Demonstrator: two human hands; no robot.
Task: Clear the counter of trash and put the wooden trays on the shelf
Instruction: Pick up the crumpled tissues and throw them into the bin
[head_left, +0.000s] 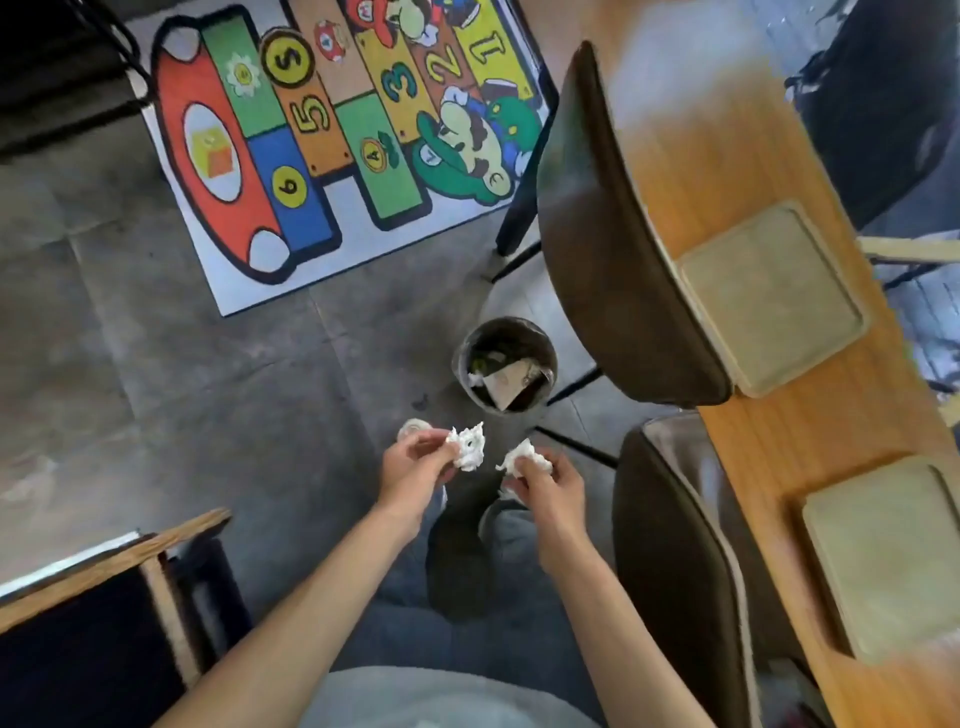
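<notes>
Grey floor (156, 389), bin (505, 364), counter (691, 130), seemingly wooden.

Bare forearms, a grey top (447, 699) and blue jeans (415, 597).

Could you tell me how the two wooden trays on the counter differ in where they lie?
The far tray sits beside the far chair, whose backrest hides its corner; the near tray lies closer to the person, beside the near chair, fully visible. Both are pale, rectangular, flat on the counter and bare.
</notes>
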